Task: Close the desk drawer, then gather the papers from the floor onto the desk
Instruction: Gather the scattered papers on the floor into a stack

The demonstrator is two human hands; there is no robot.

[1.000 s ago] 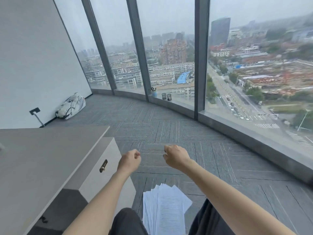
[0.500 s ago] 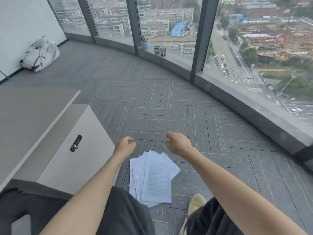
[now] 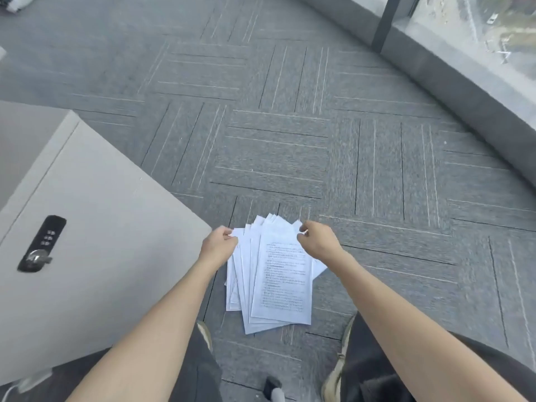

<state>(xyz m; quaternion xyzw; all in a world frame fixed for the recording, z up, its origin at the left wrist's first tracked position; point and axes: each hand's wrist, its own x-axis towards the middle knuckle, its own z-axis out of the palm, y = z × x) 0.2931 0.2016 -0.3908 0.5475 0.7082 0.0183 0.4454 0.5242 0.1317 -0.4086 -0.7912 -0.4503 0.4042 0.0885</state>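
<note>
A fanned stack of white printed papers [image 3: 280, 281] lies on the grey carpet between my feet. My left hand [image 3: 219, 246] hovers at the stack's far left corner with its fingers curled. My right hand [image 3: 319, 242] is at the far right corner, fingers also curled over the sheet edges. Whether either hand pinches a sheet is unclear. To the left stands the pale drawer unit [image 3: 95, 227] with a black combination lock [image 3: 40, 243] on its front. Above it at the left edge shows a bit of the desk top [image 3: 23, 140].
A curved grey window sill [image 3: 464, 91] and glass run along the right side. My shoes [image 3: 338, 369] stand either side of the papers. A white bag [image 3: 17, 1] lies at the far top left. Grey carpet tiles stretch ahead.
My view has tilted down from the windows to the floor. Both hands have dropped from mid-air to the far edge of the papers. The stack itself has not shifted.
</note>
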